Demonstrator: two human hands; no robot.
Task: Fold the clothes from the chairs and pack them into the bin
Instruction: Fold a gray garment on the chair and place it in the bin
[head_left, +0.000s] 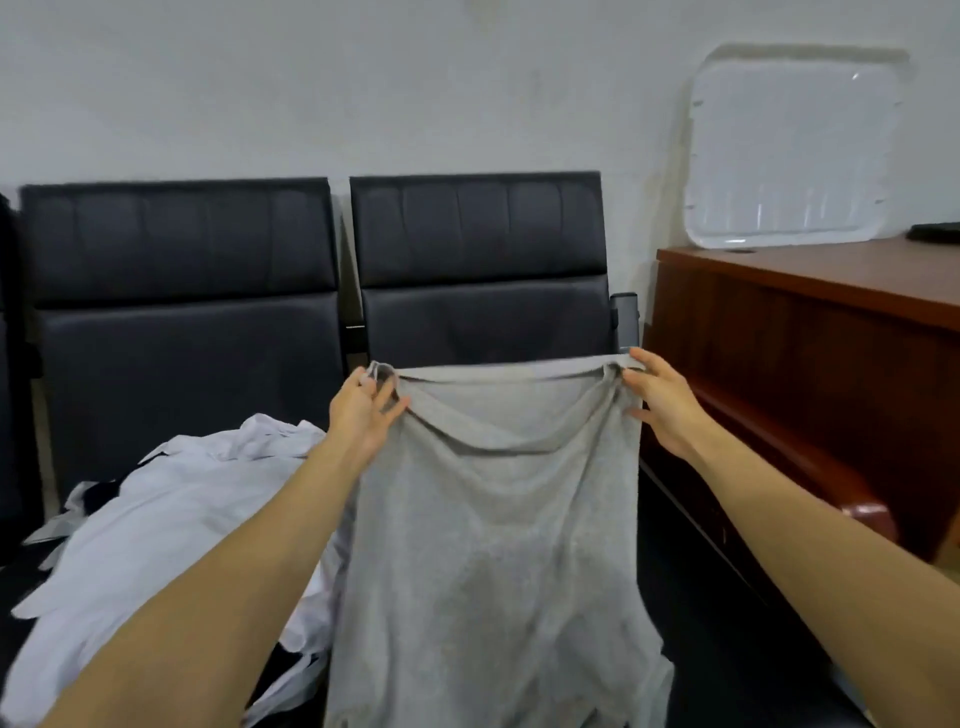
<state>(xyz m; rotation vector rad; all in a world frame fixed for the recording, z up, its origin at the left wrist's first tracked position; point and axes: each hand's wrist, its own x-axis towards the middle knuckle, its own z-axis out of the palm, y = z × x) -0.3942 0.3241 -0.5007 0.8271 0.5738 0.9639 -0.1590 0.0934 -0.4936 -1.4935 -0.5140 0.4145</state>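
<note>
Grey top (493, 519) first: I have it held up by its two shoulder straps in front of the right chair (483, 260), and it hangs straight down from my hands, lower hem out of sight at the bottom of the view. My left hand (363, 410) has its fingers pinched on the left strap; my right hand (660, 405) grips the right strap between thumb and fingers, the other fingers spread loosely. The neckline sags in a soft curve between them.

By my judgement the task is at an early stage. This top is opened out but not folded, and a heap of white clothes (171, 514) lies crumpled on the seat of the left chair (176, 249), untouched, with something dark showing under it. I can't see the bin, so I can't tell whether anything is packed.

The top is thin, limp, heathered jersey that drapes in loose wrinkles. The white pile looks smoother, like shirt cloth. Both chairs are black, padded and stitched in panels. Right of them stands a red-brown wooden table (831, 291) with a clear plastic lid (789, 150) leaning on the wall.
</note>
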